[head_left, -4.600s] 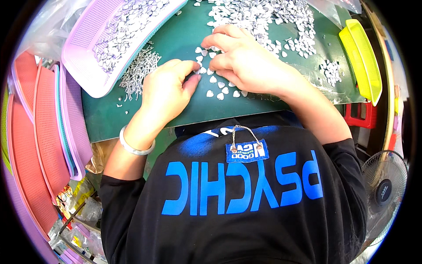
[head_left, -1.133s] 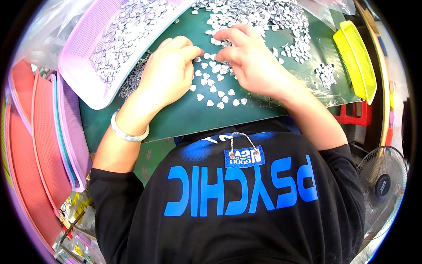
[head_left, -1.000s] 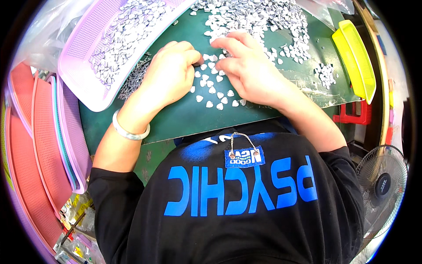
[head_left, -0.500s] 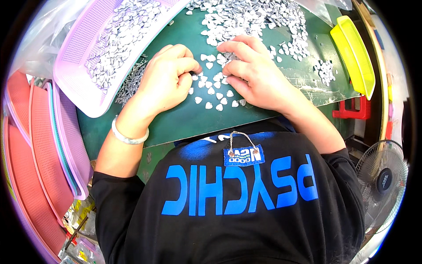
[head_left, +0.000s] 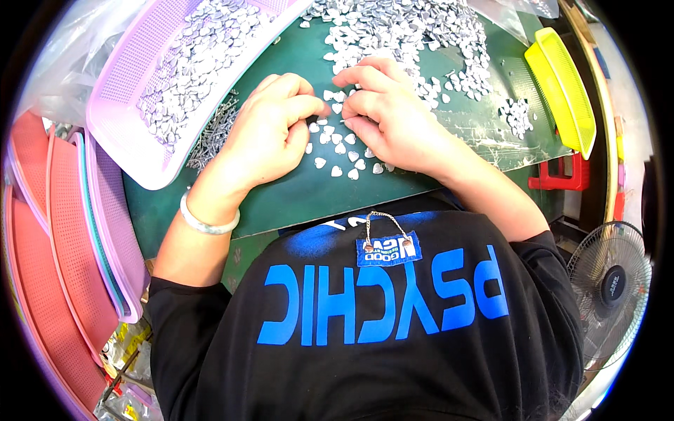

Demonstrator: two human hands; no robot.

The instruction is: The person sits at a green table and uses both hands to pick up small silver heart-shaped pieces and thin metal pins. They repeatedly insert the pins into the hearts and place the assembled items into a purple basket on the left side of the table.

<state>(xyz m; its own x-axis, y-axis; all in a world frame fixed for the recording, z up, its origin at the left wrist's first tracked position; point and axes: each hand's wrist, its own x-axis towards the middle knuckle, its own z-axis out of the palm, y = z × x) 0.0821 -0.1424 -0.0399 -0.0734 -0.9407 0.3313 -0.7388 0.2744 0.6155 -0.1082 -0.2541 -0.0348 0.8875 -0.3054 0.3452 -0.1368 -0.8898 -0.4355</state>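
Note:
My left hand [head_left: 272,130] has its fingers curled over the green tabletop, the index fingertip smeared by motion beside small silver heart-shaped pieces [head_left: 340,149]. Across a narrow gap is my right hand [head_left: 393,116], its thumb and a finger drawn together near the same pieces. Whatever either hand holds is too small or hidden to make out. The loose hearts lie scattered between and below my hands. Beyond my right hand spreads a large heap of silver hearts [head_left: 372,31].
A lilac basket [head_left: 116,105] of silver hearts stands at left, with thin metal pieces [head_left: 214,133] beside it. At right are a small silver pile [head_left: 517,117], a yellow-green basket [head_left: 562,88], a red stool [head_left: 565,173] and a fan [head_left: 611,288]. Pink baskets [head_left: 60,266] stand lower left.
My right hand has shifted slightly left, toward my left hand. My left index fingertip has moved a little right, and the gap between the hands has narrowed.

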